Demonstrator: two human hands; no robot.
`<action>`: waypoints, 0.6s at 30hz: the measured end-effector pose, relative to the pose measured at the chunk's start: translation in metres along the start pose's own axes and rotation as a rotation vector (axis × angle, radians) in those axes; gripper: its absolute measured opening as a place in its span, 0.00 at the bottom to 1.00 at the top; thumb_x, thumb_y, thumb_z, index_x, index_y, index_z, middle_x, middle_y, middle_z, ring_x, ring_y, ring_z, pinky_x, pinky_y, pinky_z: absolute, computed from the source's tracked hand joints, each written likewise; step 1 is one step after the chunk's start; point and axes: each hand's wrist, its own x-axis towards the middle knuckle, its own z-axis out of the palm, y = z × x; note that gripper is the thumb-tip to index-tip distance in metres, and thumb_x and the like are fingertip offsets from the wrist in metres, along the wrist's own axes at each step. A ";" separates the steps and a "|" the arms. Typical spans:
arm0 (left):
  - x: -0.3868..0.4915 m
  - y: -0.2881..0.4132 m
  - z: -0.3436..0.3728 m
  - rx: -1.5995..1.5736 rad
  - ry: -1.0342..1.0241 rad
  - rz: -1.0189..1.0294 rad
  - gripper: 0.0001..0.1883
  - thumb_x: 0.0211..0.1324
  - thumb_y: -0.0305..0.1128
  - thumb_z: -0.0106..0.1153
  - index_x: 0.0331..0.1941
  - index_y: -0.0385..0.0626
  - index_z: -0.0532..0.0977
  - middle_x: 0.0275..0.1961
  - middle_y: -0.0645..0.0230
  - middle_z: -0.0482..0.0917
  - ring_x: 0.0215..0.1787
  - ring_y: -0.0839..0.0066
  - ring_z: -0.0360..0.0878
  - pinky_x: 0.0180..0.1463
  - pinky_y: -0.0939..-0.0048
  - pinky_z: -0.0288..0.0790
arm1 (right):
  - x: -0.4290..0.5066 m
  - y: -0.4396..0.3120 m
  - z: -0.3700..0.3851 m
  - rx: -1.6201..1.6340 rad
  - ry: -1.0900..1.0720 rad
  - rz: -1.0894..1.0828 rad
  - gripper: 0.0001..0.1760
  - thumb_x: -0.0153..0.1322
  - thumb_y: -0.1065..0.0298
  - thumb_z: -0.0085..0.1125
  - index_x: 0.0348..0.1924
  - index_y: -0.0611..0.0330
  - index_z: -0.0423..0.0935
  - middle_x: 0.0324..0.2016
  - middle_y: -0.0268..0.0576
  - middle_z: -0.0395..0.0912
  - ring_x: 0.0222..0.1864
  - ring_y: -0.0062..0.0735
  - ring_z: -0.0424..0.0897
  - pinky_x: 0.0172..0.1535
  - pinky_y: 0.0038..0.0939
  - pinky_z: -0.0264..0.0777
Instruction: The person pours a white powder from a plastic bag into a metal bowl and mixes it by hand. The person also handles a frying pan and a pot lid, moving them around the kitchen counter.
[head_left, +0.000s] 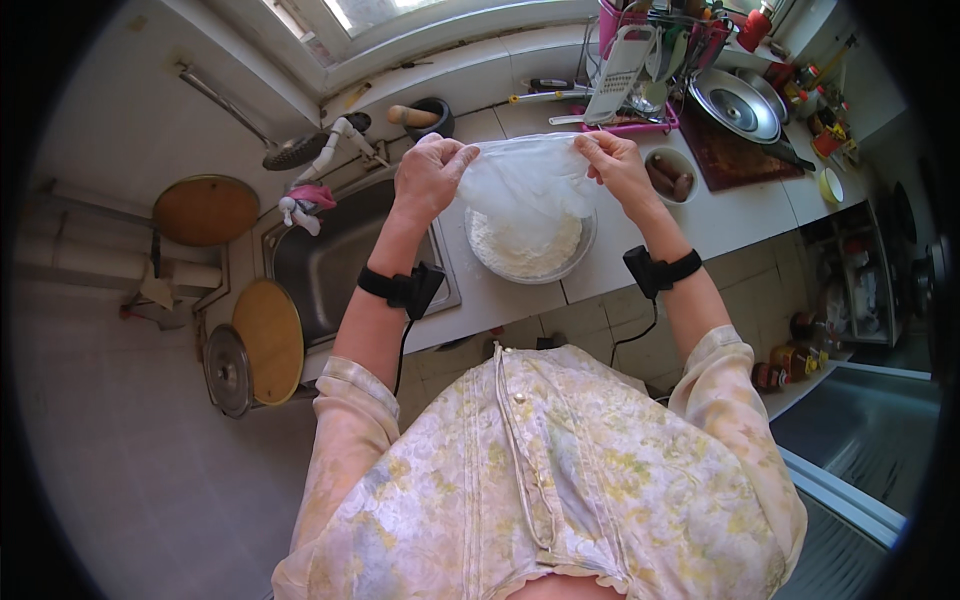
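Note:
A thin, translucent plastic bag (525, 169) is stretched between my two hands. My left hand (431, 172) pinches its upper left corner, and my right hand (616, 166) grips the upper right corner. Below and partly behind the bag stands a clear bowl (589, 236) heaped with white flour (525, 244). The bag hides the bowl's far part. Whether the bag touches the flour, I cannot tell. Some white powder shows on the fingers of my left hand.
Left of the bowl is a steel sink (330, 262) with a tap (322, 161). A mortar (442, 120) stands behind. To the right are a bowl of brownish sausage-like pieces (670, 176), a dark cutting board (724, 161), a knife (787, 155), a metal lid (735, 105) and a utensil rack (667, 116).

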 end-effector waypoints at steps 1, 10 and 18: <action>0.001 0.001 -0.001 -0.006 -0.005 0.042 0.14 0.58 0.44 0.64 0.33 0.44 0.84 0.31 0.67 0.78 0.31 0.68 0.78 0.38 0.67 0.71 | 0.000 -0.002 0.000 -0.002 0.010 0.041 0.12 0.74 0.58 0.61 0.39 0.59 0.82 0.26 0.26 0.76 0.23 0.10 0.71 0.25 0.16 0.64; -0.001 0.041 0.027 -0.003 -0.168 0.083 0.14 0.56 0.45 0.65 0.36 0.48 0.85 0.36 0.67 0.80 0.38 0.66 0.81 0.44 0.66 0.73 | 0.000 -0.001 0.048 -0.361 -0.169 -0.252 0.19 0.68 0.59 0.68 0.44 0.65 0.82 0.34 0.39 0.84 0.36 0.24 0.80 0.41 0.28 0.75; -0.009 0.001 0.026 -0.322 -0.204 0.053 0.11 0.53 0.35 0.69 0.36 0.40 0.82 0.33 0.72 0.77 0.28 0.86 0.67 0.32 0.80 0.65 | 0.003 0.001 0.027 -0.016 -0.142 -0.117 0.15 0.71 0.61 0.65 0.40 0.66 0.83 0.31 0.36 0.82 0.34 0.18 0.78 0.39 0.23 0.71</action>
